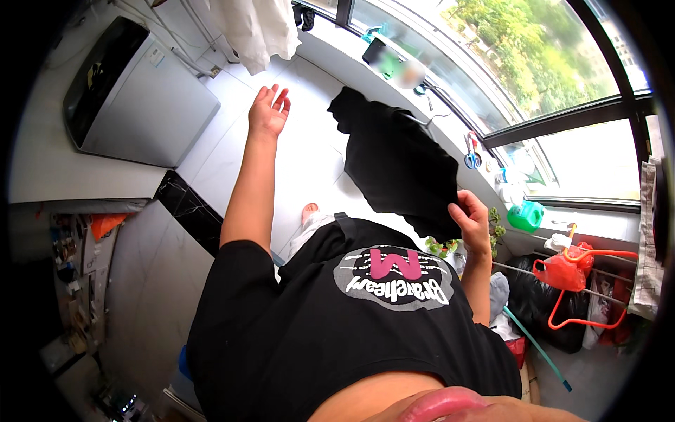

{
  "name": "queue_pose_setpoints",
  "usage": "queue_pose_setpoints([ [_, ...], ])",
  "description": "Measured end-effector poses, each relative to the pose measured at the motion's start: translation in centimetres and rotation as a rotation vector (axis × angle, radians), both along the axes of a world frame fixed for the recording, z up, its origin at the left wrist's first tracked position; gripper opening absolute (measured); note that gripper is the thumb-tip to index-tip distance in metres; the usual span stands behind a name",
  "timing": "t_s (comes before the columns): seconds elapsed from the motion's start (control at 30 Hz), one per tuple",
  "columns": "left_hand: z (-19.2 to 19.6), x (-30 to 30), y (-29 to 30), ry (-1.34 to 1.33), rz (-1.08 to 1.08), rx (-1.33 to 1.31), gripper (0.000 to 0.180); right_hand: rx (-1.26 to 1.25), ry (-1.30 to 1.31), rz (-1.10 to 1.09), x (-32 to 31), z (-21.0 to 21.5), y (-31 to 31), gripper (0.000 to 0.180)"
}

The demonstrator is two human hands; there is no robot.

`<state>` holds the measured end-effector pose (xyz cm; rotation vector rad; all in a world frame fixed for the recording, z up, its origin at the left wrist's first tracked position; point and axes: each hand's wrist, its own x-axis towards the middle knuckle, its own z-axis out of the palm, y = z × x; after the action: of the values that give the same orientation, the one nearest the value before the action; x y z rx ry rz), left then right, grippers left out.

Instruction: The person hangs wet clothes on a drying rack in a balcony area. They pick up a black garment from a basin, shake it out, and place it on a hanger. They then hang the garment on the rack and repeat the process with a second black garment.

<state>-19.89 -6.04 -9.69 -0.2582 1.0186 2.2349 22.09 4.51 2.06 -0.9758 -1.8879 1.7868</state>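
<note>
A black garment (397, 158) hangs spread out in front of me, over the pale tiled floor and close to the window ledge. My right hand (471, 218) pinches its near right edge between thumb and fingers. The cut of the garment does not show clearly. Apart from the cloth, my left hand (269, 112) is stretched forward to the left, palm up and fingers spread, holding nothing. Above its fingertips hangs a white garment (256, 32).
A grey washing machine (151, 95) stands at the left. Along the window ledge are blue-handled scissors (472, 160) and a green bottle (526, 215). At the right, an orange hanger (587, 323) and a red plastic bag (564, 269) hang by a rack above a black bag (545, 309).
</note>
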Motion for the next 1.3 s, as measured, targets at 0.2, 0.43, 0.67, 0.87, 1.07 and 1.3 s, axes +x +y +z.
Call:
queue_pose_setpoints([
  [0.2, -2.3, -8.6, 3.2, -0.253, -0.005, 0.18, 0.038, 0.02, 0.058, -0.145, -0.7, 1.7, -1.3, 0.013],
  [0.43, -4.2, -11.7, 3.5, -0.202, -0.047, 0.163, 0.021, 0.084, 0.07, -0.334, -2.6, 3.2, -3.0, 0.016],
  [0.67, -4.1, -8.4, -1.9, -0.103, 0.004, 0.086, 0.054, 0.101, 0.091, -0.516, -3.2, 3.4, -3.3, 0.018],
  [0.87, -2.6, -7.6, -5.4, 0.01, 0.001, 0.258, 0.079, 0.076, 0.123, -0.558, -2.3, 2.9, -2.1, 0.017],
  [1.07, -1.0, -7.2, -6.4, 0.002, -0.009, 0.371, 0.092, 0.062, 0.106, -0.568, -3.8, 4.9, -2.6, 0.02],
  [1.3, -4.0, -6.8, -6.6, -0.138, 0.16, 0.534, 0.059, -0.051, 0.385, -0.548, -4.9, 10.6, 0.1, 0.055],
])
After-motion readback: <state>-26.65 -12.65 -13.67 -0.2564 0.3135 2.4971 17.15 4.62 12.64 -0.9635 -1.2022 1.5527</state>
